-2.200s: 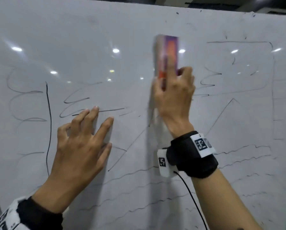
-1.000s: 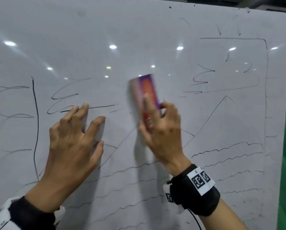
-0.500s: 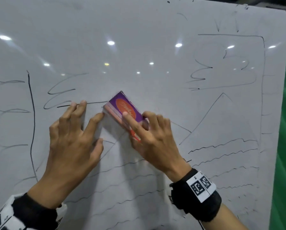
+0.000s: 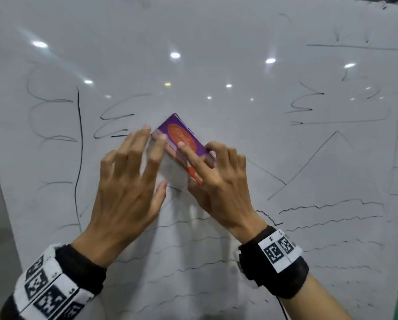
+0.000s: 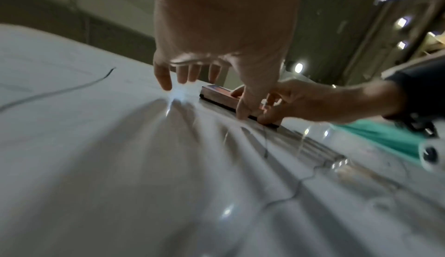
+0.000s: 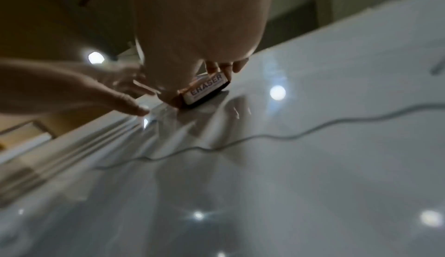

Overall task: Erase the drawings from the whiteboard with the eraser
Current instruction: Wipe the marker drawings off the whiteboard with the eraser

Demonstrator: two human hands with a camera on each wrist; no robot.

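**Eraser pressed on the whiteboard, both hands near**

The right hand grips the purple-and-orange eraser flat against the whiteboard, index finger along its top. The left hand rests beside it, fingers spread wide and straight. Wavy marker lines run below.

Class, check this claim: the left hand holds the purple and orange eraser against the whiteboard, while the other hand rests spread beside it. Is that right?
Not quite: the wrong hand is named. The head view shows the right hand holding the purple and orange rectangular eraser against the white glossy whiteboard, while the left hand rests spread beside it.
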